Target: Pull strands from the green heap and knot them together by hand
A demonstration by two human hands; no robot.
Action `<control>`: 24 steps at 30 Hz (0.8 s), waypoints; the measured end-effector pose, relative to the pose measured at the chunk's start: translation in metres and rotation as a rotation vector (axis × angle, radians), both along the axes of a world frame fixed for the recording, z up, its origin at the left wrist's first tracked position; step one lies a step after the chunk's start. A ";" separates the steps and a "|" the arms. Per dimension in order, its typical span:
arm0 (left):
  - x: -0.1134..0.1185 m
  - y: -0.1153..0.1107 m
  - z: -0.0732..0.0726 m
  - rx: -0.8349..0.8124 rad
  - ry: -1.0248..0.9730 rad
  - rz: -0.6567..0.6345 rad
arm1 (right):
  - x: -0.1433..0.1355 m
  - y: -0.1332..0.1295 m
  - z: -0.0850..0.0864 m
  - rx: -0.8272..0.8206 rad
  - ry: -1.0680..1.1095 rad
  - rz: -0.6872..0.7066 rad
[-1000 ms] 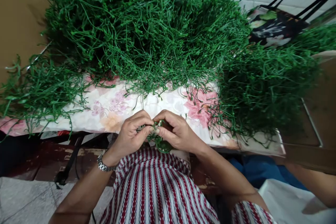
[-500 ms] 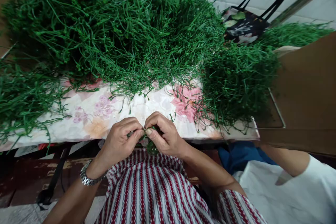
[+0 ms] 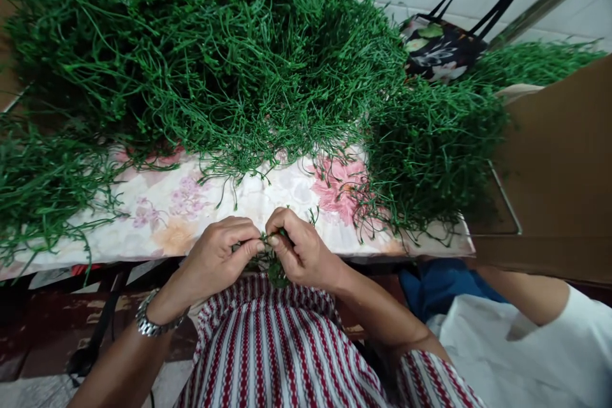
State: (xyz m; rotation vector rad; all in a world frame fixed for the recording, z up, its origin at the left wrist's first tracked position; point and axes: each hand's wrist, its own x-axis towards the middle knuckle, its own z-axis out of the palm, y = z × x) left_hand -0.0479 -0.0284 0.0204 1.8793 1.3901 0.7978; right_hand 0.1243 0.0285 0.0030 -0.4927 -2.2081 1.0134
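Observation:
My left hand [image 3: 228,248] and my right hand [image 3: 301,248] meet at the table's near edge, each closed in a pinch between thumb and forefinger. Between them they grip a small green plant-like sprig [image 3: 276,271], whose lower part hangs below the fingertips in front of my striped shirt. My fingers cover much of it. It looks like the thin green stems in the large pile [image 3: 215,44] beyond my hands, which have small knobbed tips; whether they are real or plastic I cannot tell.
A flowered tablecloth [image 3: 282,194] covers the table. Smaller green heaps lie at left [image 3: 43,185] and right [image 3: 430,153]. A cardboard box [image 3: 564,172] stands at the right, a dark flowered bag [image 3: 442,48] behind. Another person's white sleeve [image 3: 535,344] shows at lower right.
My fingertips have drawn slightly apart, and a bit more of the green sprig shows between and below them. My left wrist has shifted a little to the left.

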 end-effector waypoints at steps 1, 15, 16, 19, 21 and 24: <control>-0.002 0.000 0.002 0.003 -0.005 0.008 | 0.001 0.002 0.001 0.033 -0.026 0.018; -0.017 -0.015 0.017 0.271 0.244 -0.191 | 0.018 0.006 0.011 0.252 -0.259 0.248; -0.017 -0.017 0.018 0.282 0.247 -0.209 | 0.020 0.006 0.013 0.257 -0.251 0.278; -0.017 -0.022 0.020 0.288 0.249 -0.246 | 0.021 0.008 0.018 0.207 -0.198 0.375; -0.017 -0.022 0.020 0.284 0.242 -0.263 | 0.019 0.009 0.019 0.147 -0.138 0.431; -0.017 -0.021 0.021 0.290 0.227 -0.270 | 0.015 0.011 0.019 0.073 -0.063 0.453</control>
